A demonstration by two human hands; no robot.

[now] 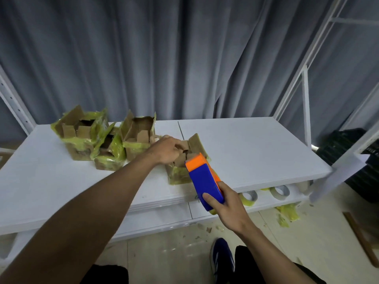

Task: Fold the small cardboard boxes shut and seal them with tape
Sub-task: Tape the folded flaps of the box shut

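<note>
Brown cardboard wrapped in yellow-green tape: four small boxes on the white worktop (256, 144). On my feed, three stand clustered at the back left: the left box (75, 138), the middle box (107, 154) set forward and tight against its neighbours, and the back box (136, 140). All three have flaps standing up and their tops open.

The near box (178, 174) sits apart from the cluster, right of centre, close to the worktop's front edge. One flap (195, 143) stands up on its far right side, and the top is not closed.

Left hand (167, 149): arm stretched across the worktop, hand on top of the near box, fingers curled down onto its inner flaps and gripping them at the opening.

Right hand (227, 203): holds a blue and orange tape dispenser (203, 179), thumb flat on the blue face, the other fingers wrapped round behind. The orange end is raised at the near box's front right corner. I cannot tell whether it touches the cardboard.

Lower shelf under the worktop, right side: a yellowish tape roll (249, 196) and a paler tape roll (280, 191), near each other.

Floor: a crumpled yellow tape scrap (287, 214), small cardboard bits, a blue shoe (222, 257).

Behind: grey curtain (164, 58). White rack frame (305, 103) on the right.
</note>
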